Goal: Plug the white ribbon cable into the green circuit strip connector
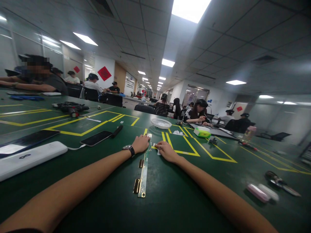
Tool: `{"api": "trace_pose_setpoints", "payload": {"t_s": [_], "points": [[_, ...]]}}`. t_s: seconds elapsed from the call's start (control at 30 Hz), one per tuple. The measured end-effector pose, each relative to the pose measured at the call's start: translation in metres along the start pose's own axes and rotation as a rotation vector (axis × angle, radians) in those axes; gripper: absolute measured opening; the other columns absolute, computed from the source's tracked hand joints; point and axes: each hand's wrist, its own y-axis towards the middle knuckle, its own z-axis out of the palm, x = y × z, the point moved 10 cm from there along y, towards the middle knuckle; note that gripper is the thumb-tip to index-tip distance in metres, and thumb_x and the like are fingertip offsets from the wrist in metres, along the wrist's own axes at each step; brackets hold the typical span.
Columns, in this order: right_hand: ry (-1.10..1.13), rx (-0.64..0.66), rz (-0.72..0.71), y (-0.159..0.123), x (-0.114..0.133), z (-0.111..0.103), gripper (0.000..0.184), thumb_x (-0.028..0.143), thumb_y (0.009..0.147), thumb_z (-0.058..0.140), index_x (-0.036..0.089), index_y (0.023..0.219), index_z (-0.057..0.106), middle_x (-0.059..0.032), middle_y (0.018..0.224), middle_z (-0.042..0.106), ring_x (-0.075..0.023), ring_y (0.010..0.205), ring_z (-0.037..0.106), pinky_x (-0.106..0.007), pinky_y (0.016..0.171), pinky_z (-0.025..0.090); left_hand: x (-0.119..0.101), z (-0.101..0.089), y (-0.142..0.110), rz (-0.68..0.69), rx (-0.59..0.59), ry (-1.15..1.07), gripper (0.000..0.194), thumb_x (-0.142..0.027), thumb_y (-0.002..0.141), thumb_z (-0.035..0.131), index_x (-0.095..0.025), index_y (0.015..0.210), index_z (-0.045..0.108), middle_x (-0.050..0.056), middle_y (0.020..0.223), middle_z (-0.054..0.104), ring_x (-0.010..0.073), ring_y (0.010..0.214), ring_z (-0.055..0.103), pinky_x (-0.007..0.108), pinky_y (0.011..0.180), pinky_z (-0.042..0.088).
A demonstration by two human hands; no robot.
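A long, narrow circuit board strip [143, 176] lies on the green table, pointing away from me, with copper-coloured flexible tabs along its left side. Near its far end, my left hand [140, 144] rests with bent fingers holding the board's edge; the thumb is hard to see. Just to the right of the strip, my right hand [167, 152] has its fingers closed on a small white wipe [159, 152], partly hidden under them. My right fingertips are close to the board; whether they touch it I cannot tell.
Beyond my hands stands a white plastic basket [161, 123]. A phone [96, 138] is cabled to a white power bank [34, 159] on the left. A pink case [258, 193] lies at right, near a green-and-white packet [202, 132]. Co-workers sit around other places.
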Motion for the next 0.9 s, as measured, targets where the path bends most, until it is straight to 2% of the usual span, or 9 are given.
{"api": "trace_pose_setpoints", "payload": {"t_s": [0.43,0.6,0.9], "points": [[0.000,0.013,-0.038,0.007,0.008,0.001,0.038,0.011,0.089,0.045,0.019,0.120,0.065,-0.0104,0.115,0.060,-0.0215,0.105,0.054,-0.037,0.095,0.041,-0.002,0.001,0.000,0.008,-0.006,-0.006,0.024,-0.020,0.091,0.046,-0.021,0.109,0.062,0.011,0.121,0.061,0.0303,0.110,0.051,0.045,0.091,0.038],[0.076,0.051,-0.088,0.009,0.010,0.002,0.046,0.007,0.083,0.043,0.018,0.121,0.065,-0.0103,0.125,0.061,-0.0221,0.115,0.055,-0.038,0.102,0.040,-0.006,-0.001,-0.001,0.027,-0.014,0.006,0.024,-0.020,0.090,0.046,-0.018,0.108,0.062,0.013,0.118,0.061,0.0322,0.108,0.052,0.047,0.088,0.040],[0.147,0.085,-0.152,0.012,0.010,-0.001,0.057,0.004,0.073,0.041,0.023,0.121,0.065,-0.0029,0.126,0.063,-0.0194,0.118,0.056,-0.039,0.106,0.039,-0.008,0.001,-0.001,0.047,0.015,0.006,0.023,-0.019,0.090,0.047,-0.020,0.106,0.062,0.012,0.117,0.061,0.0311,0.109,0.052,0.046,0.090,0.039]]}}
